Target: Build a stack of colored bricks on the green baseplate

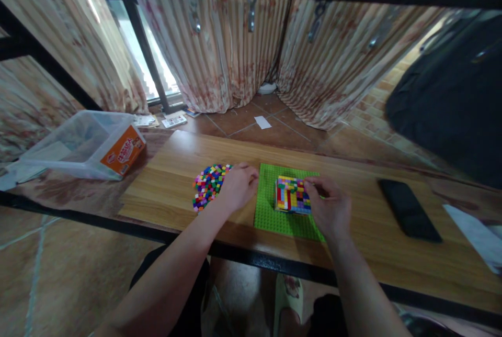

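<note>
A green studded baseplate (267, 214) lies on the wooden board, and on it stands a low block built of many-coloured toy bricks (292, 195). My right hand (332, 206) is at the block's far right corner. Its thumb and index finger are pinched together there; whatever is between them is too small to make out. To the left, a heap of small loose bricks (209, 185) in many colours is spread on the board. My left hand (239, 186) is between the heap and the baseplate, covering the heap's right side. Its fingers are curled together, with their contents hidden.
A clear plastic bin (86, 156) with an orange label stands left of the wooden board (164, 185). On the right are a black phone (410, 209) and a white paper (470, 232). A dark metal bar (270, 261) runs along the near edge. Patterned curtains (219, 49) hang behind.
</note>
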`<state>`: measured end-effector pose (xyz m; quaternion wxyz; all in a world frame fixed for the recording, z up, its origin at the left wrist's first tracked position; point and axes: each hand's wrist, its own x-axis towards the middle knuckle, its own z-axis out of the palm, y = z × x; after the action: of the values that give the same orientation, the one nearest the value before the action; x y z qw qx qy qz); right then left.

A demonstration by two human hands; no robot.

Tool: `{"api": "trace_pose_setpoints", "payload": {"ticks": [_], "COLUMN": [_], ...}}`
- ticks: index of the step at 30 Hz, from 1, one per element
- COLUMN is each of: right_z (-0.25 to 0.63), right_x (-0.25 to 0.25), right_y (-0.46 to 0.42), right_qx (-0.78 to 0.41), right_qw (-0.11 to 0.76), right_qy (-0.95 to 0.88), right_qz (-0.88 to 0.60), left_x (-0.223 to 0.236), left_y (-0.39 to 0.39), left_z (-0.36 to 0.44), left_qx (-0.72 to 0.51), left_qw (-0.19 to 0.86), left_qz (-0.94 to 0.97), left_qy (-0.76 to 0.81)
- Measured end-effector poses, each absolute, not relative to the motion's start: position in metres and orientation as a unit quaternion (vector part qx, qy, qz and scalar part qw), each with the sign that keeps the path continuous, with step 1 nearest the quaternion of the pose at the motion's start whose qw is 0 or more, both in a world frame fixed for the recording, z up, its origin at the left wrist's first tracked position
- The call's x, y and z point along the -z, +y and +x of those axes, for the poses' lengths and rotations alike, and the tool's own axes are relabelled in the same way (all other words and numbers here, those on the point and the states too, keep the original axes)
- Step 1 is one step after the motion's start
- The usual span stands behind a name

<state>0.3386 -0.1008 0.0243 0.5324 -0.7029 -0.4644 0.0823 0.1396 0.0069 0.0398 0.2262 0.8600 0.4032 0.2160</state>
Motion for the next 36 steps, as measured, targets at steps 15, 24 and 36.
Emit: {"api": "trace_pose_setpoints", "payload": {"ticks": [15, 24, 36], "right_z": [0.298, 0.304, 0.299], "right_x": [-0.04, -0.04, -0.039], "right_y": [-0.103, -0.103, -0.103], "right_qx": [-0.157, -0.151, -0.257], "right_qw": [0.53, 0.549, 0.619], "right_qy": [-0.55, -0.549, -0.457], "right_qz": [-0.626, -0.612, -0.584], "left_x": [-0.04, -0.041, -0.039], "left_y": [-0.028, -0.03, -0.033], "left_z": [0.168, 0.17, 0.171], "left_qx": [-0.336, -0.355, -0.374], "left_qw": [0.819, 0.734, 0.679], "left_qz": [0.374, 0.513, 0.578], "left_qy": [0.277, 0.268, 0.255]}}
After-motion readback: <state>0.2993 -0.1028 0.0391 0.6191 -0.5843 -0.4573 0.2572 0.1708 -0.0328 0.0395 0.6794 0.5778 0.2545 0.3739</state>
